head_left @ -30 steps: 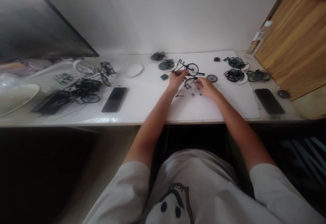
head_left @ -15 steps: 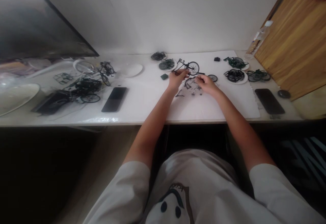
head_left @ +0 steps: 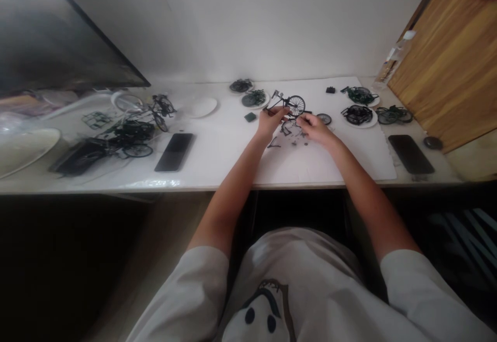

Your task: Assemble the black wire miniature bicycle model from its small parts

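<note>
My left hand (head_left: 273, 119) is closed on a small black model bicycle (head_left: 282, 102), tilted, with one spoked wheel fitted at its right end. Just right of it, my right hand (head_left: 312, 126) has its thumb and fingers pinched together near the bicycle's wheel; whatever they hold is too small or hidden. Below the hands, small loose parts (head_left: 295, 138) lie scattered on the white sheet (head_left: 306, 166), with a dark forked piece (head_left: 274, 144) at their left. A loose spoked wheel (head_left: 324, 119) rests beside my right hand.
White plates of dark and green model parts stand behind left (head_left: 266, 99) and right (head_left: 375, 119). Phones lie left (head_left: 174, 152) and right (head_left: 410, 154). More model bicycles (head_left: 134, 134) crowd the left. A bottle (head_left: 395, 61) leans by the wooden board (head_left: 450, 67).
The model bicycle in my left hand has shifted and turned very slightly, its wheel a little to the right and lower. My right hand stays nearly where it was.
</note>
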### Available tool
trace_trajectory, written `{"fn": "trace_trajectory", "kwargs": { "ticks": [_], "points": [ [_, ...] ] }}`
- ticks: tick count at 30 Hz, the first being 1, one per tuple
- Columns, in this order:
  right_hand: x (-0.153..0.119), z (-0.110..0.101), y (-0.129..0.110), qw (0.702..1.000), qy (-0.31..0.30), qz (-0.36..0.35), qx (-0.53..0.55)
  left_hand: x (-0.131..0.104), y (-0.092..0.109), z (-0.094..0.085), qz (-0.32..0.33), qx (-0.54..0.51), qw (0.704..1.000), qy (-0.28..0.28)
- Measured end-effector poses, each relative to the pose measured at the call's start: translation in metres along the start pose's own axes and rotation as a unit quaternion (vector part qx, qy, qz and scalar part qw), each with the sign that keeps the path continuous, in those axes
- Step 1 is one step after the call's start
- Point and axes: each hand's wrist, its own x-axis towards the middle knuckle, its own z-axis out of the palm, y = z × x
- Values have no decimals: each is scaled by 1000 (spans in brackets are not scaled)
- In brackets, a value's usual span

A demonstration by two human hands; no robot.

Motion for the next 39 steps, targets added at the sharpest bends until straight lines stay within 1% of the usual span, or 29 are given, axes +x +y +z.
{"fn": "trace_trajectory", "kwargs": {
  "ticks": [9, 14, 21, 27, 33, 36, 39],
  "points": [
    [1, 0, 1, 1000, -3, 13, 6, 0, 0, -1, 1, -3, 1000, -6],
    [2, 0, 2, 1000, 0, 17, 13, 1, -1, 0, -4, -5, 1000, 1],
    [4, -1, 5, 999, -18, 24, 35, -1, 0, -1, 1, -7, 1000, -4],
    [3, -1, 4, 999, -23, 23, 21, -1, 1, 0, -10, -4, 1000, 3],
    [3, -1, 4, 999, -26, 26, 27, 0, 0, 0, -6, -14, 1000, -12],
    [4, -1, 5, 999, -14, 23, 23, 1, 0, 0, -6, -18, 1000, -16],
    [6, -2, 7, 1000, 26, 10, 2, 1, -1, 0, -9, -20, 1000, -21]
  ]
}}
